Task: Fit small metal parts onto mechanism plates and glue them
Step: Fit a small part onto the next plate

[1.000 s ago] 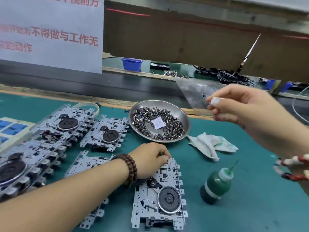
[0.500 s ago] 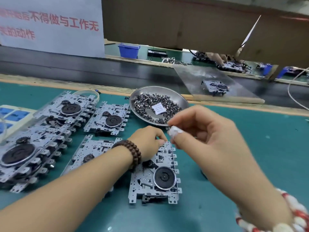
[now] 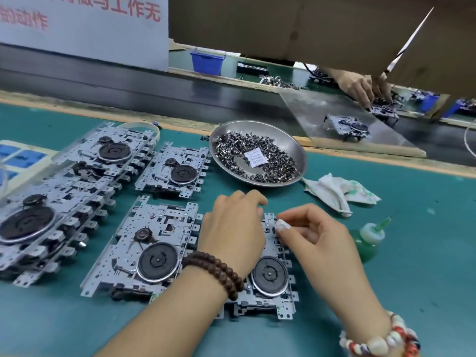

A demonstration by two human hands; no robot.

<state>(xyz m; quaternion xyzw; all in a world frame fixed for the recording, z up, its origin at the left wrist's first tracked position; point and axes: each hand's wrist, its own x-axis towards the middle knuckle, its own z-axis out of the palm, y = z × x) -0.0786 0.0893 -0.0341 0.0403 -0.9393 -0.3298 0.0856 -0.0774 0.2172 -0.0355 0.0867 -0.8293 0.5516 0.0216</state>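
Note:
A grey mechanism plate (image 3: 268,287) with a black flywheel lies on the green mat in front of me. My left hand (image 3: 233,230) rests on its upper left part with curled fingers holding it steady. My right hand (image 3: 313,233) hovers over the plate's upper right edge, thumb and forefinger pinched together; whatever small part is between them is too small to see. A steel dish (image 3: 298,153) heaped with small metal parts stands just beyond. A green glue bottle (image 3: 367,243) stands right of the plate.
Another plate (image 3: 144,251) lies to the left, one more (image 3: 177,171) behind it, and a stack of several (image 3: 51,202) at far left. A crumpled cloth (image 3: 337,191) lies right of the dish. Another person's hands (image 3: 360,88) work across the black conveyor (image 3: 128,91).
My right hand has come down from beside the dish to the plate's upper right edge. My left hand stays on the plate. The view has tilted down.

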